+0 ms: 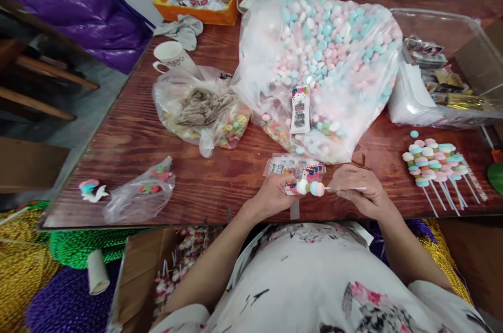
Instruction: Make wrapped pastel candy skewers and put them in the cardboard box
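My right hand point(359, 190) pinches a thin white stick point(349, 189) that carries pastel marshmallows point(312, 188), white, blue and pink, at its left end. My left hand point(275, 195) closes its fingertips on the leftmost marshmallow on that stick. Both hands hover just above the near edge of the wooden table point(129, 139). Under them lies a small printed packet point(294, 167). A big clear bag of pink, blue and white marshmallows point(326, 60) lies just beyond the hands.
Several filled marshmallow sticks point(436, 162) lie at the right. A clear bag with a rag and coloured candies point(200, 113), a white mug point(168, 55), an orange tray point(196, 2), a small bag point(141, 194) and a clear bin point(451, 60) stand around. A cardboard box point(157, 270) sits below the table.
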